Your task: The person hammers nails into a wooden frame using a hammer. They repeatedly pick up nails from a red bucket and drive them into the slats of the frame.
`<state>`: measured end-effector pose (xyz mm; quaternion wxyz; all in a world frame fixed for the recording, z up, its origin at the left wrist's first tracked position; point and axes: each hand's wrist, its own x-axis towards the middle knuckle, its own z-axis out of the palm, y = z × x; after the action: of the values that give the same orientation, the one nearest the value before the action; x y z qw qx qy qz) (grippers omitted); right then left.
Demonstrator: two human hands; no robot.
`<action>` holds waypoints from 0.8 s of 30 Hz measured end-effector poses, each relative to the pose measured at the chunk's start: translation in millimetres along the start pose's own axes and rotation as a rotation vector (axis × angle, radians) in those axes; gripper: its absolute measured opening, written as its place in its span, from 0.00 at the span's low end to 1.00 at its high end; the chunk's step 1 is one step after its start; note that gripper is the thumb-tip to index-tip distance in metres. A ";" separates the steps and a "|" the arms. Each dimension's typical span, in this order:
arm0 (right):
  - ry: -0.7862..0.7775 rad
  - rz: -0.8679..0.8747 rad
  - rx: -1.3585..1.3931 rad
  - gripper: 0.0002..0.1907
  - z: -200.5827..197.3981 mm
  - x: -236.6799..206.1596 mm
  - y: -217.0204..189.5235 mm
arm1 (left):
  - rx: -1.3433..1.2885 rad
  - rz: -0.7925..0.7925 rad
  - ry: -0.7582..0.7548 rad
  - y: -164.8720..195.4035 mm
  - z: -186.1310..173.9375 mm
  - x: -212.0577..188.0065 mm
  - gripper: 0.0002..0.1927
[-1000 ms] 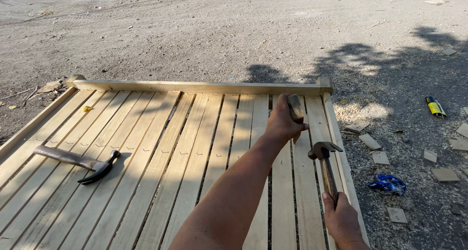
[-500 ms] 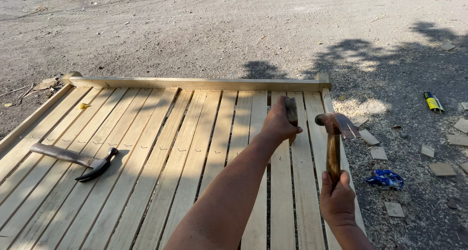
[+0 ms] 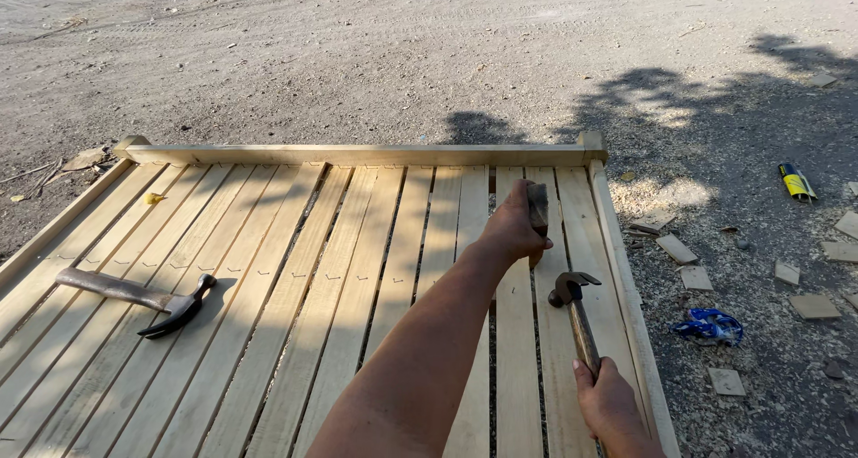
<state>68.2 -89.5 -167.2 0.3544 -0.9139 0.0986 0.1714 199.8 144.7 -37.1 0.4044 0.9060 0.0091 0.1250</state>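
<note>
Two hammers show: the right hand [image 3: 615, 406] grips a claw hammer [image 3: 576, 310] by its handle, head low over the slatted wooden panel [image 3: 295, 270]; another hammer [image 3: 134, 294] lies at left. The left hand [image 3: 511, 226] is closed round a small wood block [image 3: 537, 210] standing in the gap between two slats near the far rail [image 3: 357, 154]. Striking well seems to call for short, square blows with fingers clear of the head.

Steel claw hammers with wooden handles: two, one held [image 3: 576, 319], one lying on the slats [image 3: 138, 295]
Slatted pale wooden panels: one [image 3: 295, 279]
Small dark wooden blocks: one [image 3: 537, 206]
Yellow-and-black tubes on the ground: one [image 3: 795, 182]
Crumpled blue wrappers: one [image 3: 710, 326]
</note>
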 end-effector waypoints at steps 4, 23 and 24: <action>-0.039 0.043 0.124 0.25 -14.9 -15.7 -20.6 | 0.042 -0.066 0.004 6.6 -1.5 3.1 0.58; 0.305 -0.594 0.033 0.20 -87.4 -43.3 -114.3 | -0.125 0.007 0.019 -20.6 13.9 19.1 0.52; 0.313 -0.594 0.028 0.20 -88.1 -43.9 -113.9 | -0.093 0.008 0.033 -20.4 14.2 18.7 0.53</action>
<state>83.5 -63.9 -19.6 0.3819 -0.9131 -0.1163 -0.0832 222.9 150.2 -57.1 0.4454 0.8840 0.0063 0.1419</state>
